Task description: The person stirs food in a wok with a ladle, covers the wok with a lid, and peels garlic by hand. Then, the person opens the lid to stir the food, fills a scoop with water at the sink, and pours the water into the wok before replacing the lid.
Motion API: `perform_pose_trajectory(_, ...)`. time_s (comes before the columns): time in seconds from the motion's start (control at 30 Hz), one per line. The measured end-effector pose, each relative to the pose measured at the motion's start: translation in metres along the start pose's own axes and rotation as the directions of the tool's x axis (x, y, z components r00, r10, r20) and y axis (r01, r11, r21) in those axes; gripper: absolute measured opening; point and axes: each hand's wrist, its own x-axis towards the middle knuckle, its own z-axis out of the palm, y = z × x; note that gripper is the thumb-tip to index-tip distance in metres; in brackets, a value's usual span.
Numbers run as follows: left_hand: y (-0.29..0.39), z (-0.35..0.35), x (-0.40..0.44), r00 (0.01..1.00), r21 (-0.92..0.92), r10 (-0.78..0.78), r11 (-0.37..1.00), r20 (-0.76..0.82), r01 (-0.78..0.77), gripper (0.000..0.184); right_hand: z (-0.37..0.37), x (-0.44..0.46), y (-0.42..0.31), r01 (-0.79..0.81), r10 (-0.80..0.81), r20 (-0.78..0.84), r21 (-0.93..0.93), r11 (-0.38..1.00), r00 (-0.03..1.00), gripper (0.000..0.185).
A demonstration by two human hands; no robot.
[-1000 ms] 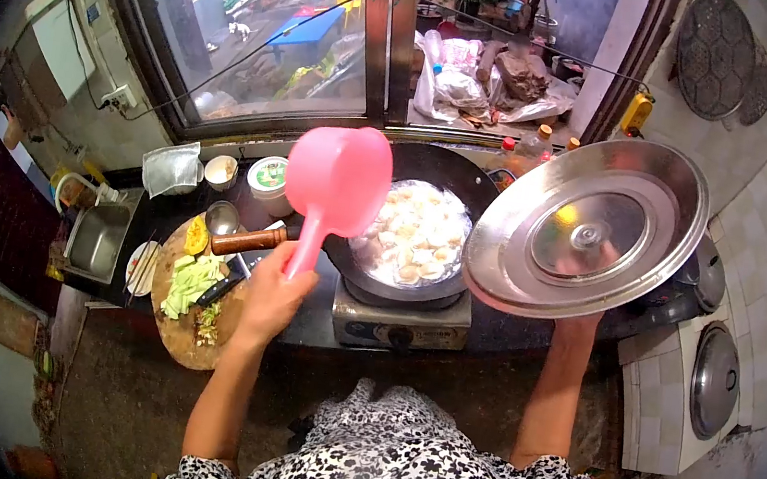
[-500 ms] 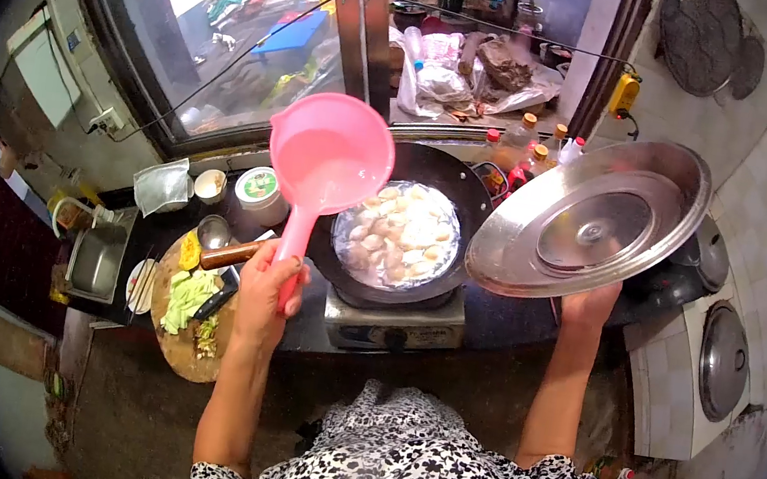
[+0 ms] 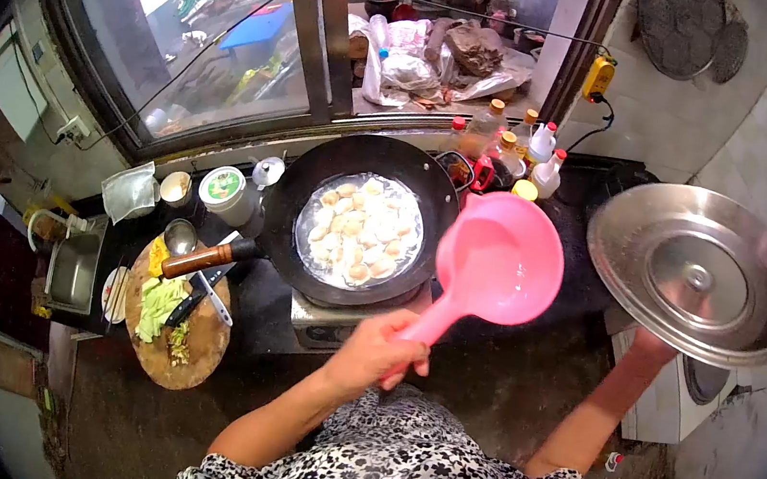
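Observation:
My left hand [image 3: 379, 347] is wrapped round the handle of a pink ladle [image 3: 503, 260], whose bowl hangs right of the wok, over the counter. A large metal lid [image 3: 737, 276] is held up at the right by my right hand [image 3: 655, 345], mostly hidden beneath it. The black wok [image 3: 287, 198] sits on a gas stove [image 3: 319, 321] with its wooden handle [image 3: 197, 260] pointing left. Pale round pieces [image 3: 356, 226] lie in whitish liquid inside the wok.
Left of the wok, a round board [image 3: 204, 352] bears chopped greens [image 3: 164, 306] and a knife [image 3: 185, 308]. Behind are a lidded tub [image 3: 227, 195] and a sink [image 3: 74, 269]. Bottles [image 3: 545, 176] stand by the window, behind the ladle.
The pink ladle in my left hand has moved right, from the wok's left side to its right. My right hand has carried the lid further right. The view has shifted.

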Motion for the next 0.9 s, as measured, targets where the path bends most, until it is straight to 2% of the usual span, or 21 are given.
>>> perform_pose_trajectory(0.07, -0.017, 0.008, 0.017, 0.997, -0.015, -0.049, 0.999, 0.06, 0.05, 0.025, -0.012, 0.012, -0.004, 0.015, -0.014, 0.102, -0.014, 1.0, 0.995, 0.034)
perform_pose_trajectory(0.13, -0.05, 0.011, 0.042, 0.993, -0.03, -0.088, 0.995, 0.079, 0.09, 0.021, -0.018, 0.022, 0.006, -0.108, 0.067, 0.349, 0.101, 0.989, 0.935, 0.032)
perform_pose_trajectory(0.17, -0.066, 0.013, 0.053, 0.991, 0.005, -0.118, 0.993, 0.059, 0.118, 0.019, -0.035, 0.044, 0.007, -0.644, 0.143, 0.815, 0.322, 0.694, 0.562, 0.036)
perform_pose_trajectory(0.2, -0.085, 0.013, 0.064, 0.99, 0.008, -0.132, 0.991, 0.043, 0.132, 0.018, -0.041, 0.045, 0.017, -0.608, 0.226, 0.719, 0.329, 0.723, 0.657, 0.04)
perform_pose_trajectory(0.27, -0.119, 0.01, 0.083, 0.989, 0.009, -0.151, 0.989, 0.0, 0.151, 0.018, -0.042, 0.045, 0.045, -0.641, 0.249, 0.759, 0.273, 0.718, 0.602, 0.041)
perform_pose_trajectory(0.4, -0.167, -0.004, 0.108, 0.984, -0.034, -0.152, 0.988, -0.094, 0.149, 0.02, 0.019, 0.012, 0.085, -0.506, 0.367, 0.439, 0.257, 0.823, 0.82, 0.042)
perform_pose_trajectory(0.47, -0.185, -0.014, 0.115, 0.981, -0.044, -0.151, 0.988, -0.124, 0.147, 0.024, 0.056, -0.006, 0.099, -0.485, 0.409, 0.32, 0.213, 0.848, 0.855, 0.042)
perform_pose_trajectory(0.53, -0.201, -0.022, 0.12, 0.977, -0.023, -0.157, 0.988, -0.146, 0.155, 0.032, 0.088, -0.022, 0.11, -0.492, 0.43, 0.302, 0.169, 0.854, 0.851, 0.043)
perform_pose_trajectory(0.63, -0.219, -0.031, 0.125, 0.955, 0.071, -0.173, 0.978, -0.24, 0.195, 0.045, 0.142, -0.044, 0.109, -0.509, 0.442, 0.374, 0.101, 0.855, 0.815, 0.043)
perform_pose_trajectory(0.67, -0.226, -0.031, 0.125, 0.951, 0.025, -0.137, 0.988, -0.277, 0.15, 0.05, 0.162, -0.049, 0.098, -0.523, 0.459, 0.437, 0.032, 0.852, 0.774, 0.04)
perform_pose_trajectory(0.77, -0.233, -0.029, 0.118, 0.919, -0.084, -0.152, 0.988, -0.364, 0.13, 0.052, 0.198, -0.058, 0.115, -0.498, 0.465, 0.555, -0.103, 0.861, 0.689, 0.028)
perform_pose_trajectory(0.83, -0.237, -0.038, 0.105, 0.911, -0.008, -0.165, 0.985, -0.379, 0.175, 0.049, 0.224, -0.067, 0.13, -0.316, 0.366, 0.649, -0.199, 0.928, 0.667, 0.026)
perform_pose_trajectory(0.9, -0.24, -0.054, 0.086, 0.913, 0.091, -0.193, 0.966, -0.36, 0.24, 0.046, 0.247, -0.079, 0.13, -0.203, 0.34, 0.702, -0.274, 0.94, 0.626, 0.022)
